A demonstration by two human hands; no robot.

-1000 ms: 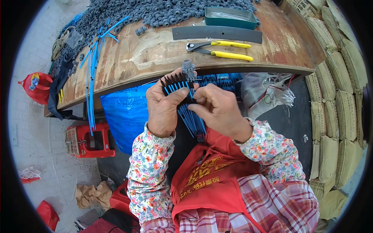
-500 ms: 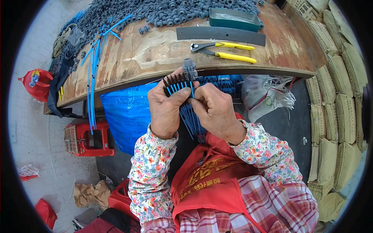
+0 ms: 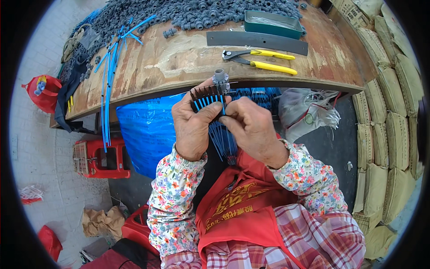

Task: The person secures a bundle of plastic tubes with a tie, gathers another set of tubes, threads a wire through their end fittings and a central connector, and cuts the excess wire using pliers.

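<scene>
From the head camera, both arms come up from the six o'clock edge in flowery sleeves and bend in until the hands meet near the middle. The left hand [image 3: 193,123] has its back to the camera and its fingers curled tight around a bundle of thin blue tubes [image 3: 222,136], with the thumb lying across the front. The tube ends with black tips [image 3: 204,95] fan out at twelve o'clock from this hand. The right hand [image 3: 252,127] is just beside the left one, at its three o'clock, touching it. Its fingers are curled in and its fingertips pinch one tube that goes up to a small grey fitting [image 3: 219,77]. The fitting sits on top at twelve o'clock from the hands, just in front of the edge of the wooden table [image 3: 179,62]. The rest of the tubes hang down toward six o'clock onto a red apron [image 3: 242,210]. On the table, at one o'clock from the hands, lie pliers with yellow handles [image 3: 264,60], a long grey strip [image 3: 257,40] and a green tray [image 3: 273,24]. A big heap of grey fittings [image 3: 179,13] fills the far side at eleven o'clock. Long blue tubes [image 3: 109,85] hang off the table at ten o'clock.
</scene>
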